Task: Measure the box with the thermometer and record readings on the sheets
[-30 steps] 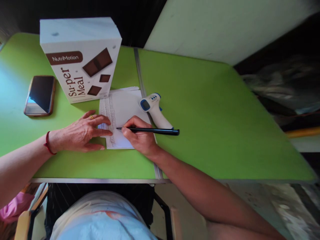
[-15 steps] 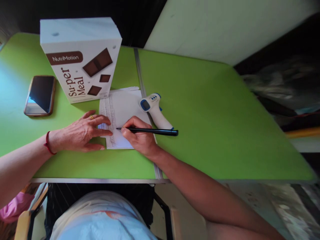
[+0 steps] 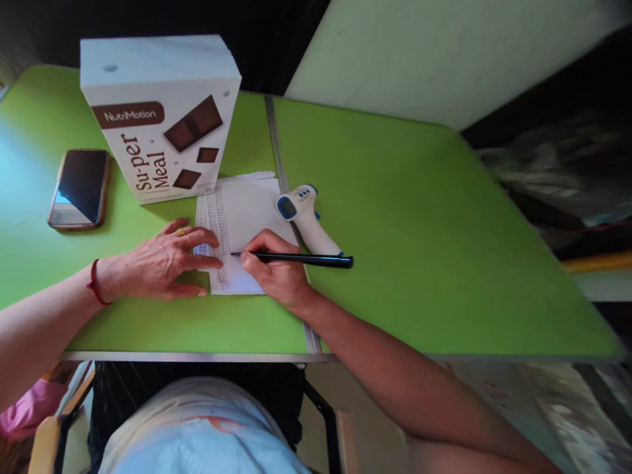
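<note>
Grip of the right hand [image 3: 279, 270]: thumb and fingers are pinched around a black pen [image 3: 316, 261], its tip down at the paper [image 3: 251, 210] and its back end reaching out past the paper's right edge. The tip points at the inner border of dense rows of handwriting that fill the paper's left part; whether it touches the surface cannot be told. The left hand [image 3: 170, 260], a ring [image 3: 182, 232] on one finger and a red bracelet [image 3: 93, 283] at its wrist, lies palm down with fingers spread and grasps nothing, its fingertips over the paper's left edge. Beyond the paper's far left corner stands a white box [image 3: 172, 141] printed "NutriMotion Su-per Meal" with brown chocolate pieces. At the paper's right edge lies a white-and-blue thermometer [image 3: 307, 220], its display end over that edge and its handle slanting away. Well apart to the left of the paper, a phone [image 3: 79, 189] lies screen up. Under the paper spreads a green tabletop [image 3: 419, 230], and a grey strip [image 3: 274, 131] crosses it along the paper's right side.
</note>
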### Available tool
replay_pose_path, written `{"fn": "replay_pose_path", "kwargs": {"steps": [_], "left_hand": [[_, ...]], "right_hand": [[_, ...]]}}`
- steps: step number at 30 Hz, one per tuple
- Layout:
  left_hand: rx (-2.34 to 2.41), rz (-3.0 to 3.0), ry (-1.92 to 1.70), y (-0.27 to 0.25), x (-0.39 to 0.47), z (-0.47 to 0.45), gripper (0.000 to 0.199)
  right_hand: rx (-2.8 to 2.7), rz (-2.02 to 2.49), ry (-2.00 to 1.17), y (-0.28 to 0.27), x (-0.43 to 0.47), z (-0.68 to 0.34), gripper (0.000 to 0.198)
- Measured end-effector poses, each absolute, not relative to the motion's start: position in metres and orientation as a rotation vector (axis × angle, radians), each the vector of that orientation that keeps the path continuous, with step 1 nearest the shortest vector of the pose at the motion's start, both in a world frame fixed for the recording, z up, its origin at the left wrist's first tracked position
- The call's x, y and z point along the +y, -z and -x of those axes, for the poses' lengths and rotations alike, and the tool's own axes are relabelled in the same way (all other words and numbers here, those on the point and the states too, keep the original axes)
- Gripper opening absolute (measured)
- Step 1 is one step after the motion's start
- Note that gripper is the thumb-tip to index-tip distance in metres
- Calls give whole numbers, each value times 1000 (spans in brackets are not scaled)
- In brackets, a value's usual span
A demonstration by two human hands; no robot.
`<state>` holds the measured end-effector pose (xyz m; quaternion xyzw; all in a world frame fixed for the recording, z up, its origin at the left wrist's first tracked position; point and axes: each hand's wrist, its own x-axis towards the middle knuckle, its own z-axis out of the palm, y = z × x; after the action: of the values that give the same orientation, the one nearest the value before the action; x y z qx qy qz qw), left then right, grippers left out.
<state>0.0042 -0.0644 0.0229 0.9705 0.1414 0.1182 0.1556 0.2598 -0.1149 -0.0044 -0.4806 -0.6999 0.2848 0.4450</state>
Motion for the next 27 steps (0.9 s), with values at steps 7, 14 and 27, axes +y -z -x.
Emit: {"fn": "replay_pose_path", "kwargs": {"steps": [7, 14, 27], "left_hand": [[417, -2781, -315, -24, -65, -4, 38], [430, -2754, -299, -25, -64, -3, 37], [1177, -2474, -1276, -34, -58, 4, 36]], "right_hand": [[-1755, 1221, -747, 3, -114, -261, 24], [-1699, 1242, -690, 5, -114, -261, 22], [-1970, 1286, -205, 28, -99, -280, 53]]}}
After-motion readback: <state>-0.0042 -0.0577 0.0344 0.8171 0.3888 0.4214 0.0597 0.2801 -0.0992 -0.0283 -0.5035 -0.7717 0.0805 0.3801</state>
